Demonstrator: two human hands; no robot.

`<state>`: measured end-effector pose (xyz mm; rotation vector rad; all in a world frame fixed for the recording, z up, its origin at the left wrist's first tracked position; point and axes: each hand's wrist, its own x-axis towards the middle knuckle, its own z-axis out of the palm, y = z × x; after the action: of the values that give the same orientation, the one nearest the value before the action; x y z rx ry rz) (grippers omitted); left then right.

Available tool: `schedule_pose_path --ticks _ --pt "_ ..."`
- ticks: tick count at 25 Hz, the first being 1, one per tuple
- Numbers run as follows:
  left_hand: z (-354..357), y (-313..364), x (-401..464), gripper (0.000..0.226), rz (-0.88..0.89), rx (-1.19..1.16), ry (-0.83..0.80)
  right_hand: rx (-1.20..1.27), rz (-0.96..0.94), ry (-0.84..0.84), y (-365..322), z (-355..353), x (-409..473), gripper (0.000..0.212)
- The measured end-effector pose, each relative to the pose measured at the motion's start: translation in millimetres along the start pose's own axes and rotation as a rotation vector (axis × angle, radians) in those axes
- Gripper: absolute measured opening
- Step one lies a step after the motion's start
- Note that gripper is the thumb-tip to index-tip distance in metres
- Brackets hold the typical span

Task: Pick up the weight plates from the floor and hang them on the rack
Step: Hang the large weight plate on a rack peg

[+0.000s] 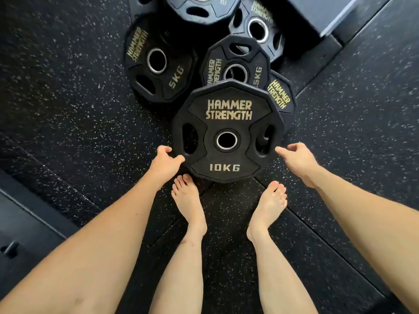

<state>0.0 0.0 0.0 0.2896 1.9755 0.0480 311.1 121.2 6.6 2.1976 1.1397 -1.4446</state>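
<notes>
The 10 kg plate (227, 132) lies at the front of a pile of weight plates on the speckled floor (68, 109), just ahead of two bare feet. The left hand (166, 163) grips its lower-left edge, thumb on top and fingers curled under. The right hand (295, 158) hovers just beside the plate's right edge, fingers loosely bent and holding nothing.

Black rubber floor (68, 98) flecked with pale specks is spreading across the whole view, with straight seams running between its tiles. Two bare feet are standing on it, the left foot (188, 205) and the right foot (267, 209), toes pointing up the frame. A dark grey box-like block (328, 12) is sitting at the top right corner.
</notes>
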Motion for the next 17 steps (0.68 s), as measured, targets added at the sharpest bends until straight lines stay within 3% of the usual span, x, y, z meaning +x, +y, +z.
schedule_pose_path --ticks 3,6,8,11,17 --pt "24.1 -2.8 53.6 0.061 0.083 -0.112 0.163 0.078 -0.032 0.118 7.2 30.0 50.2 0.061" --pt "39.5 -2.1 81.6 0.038 0.130 -0.246 0.194 0.123 -0.041 0.199 14.6 47.8 82.4 0.046" --pt "45.4 1.3 93.9 0.021 0.123 -0.431 0.157 0.239 -0.021 0.165 16.8 51.7 95.2 0.042" --pt "52.6 1.5 111.7 0.018 0.062 -0.651 0.128 0.397 0.023 0.117 17.3 66.1 107.3 0.031" --pt "50.0 5.0 108.2 0.015 0.023 -0.637 0.154 0.485 0.130 0.042 13.8 64.9 108.0 0.031"
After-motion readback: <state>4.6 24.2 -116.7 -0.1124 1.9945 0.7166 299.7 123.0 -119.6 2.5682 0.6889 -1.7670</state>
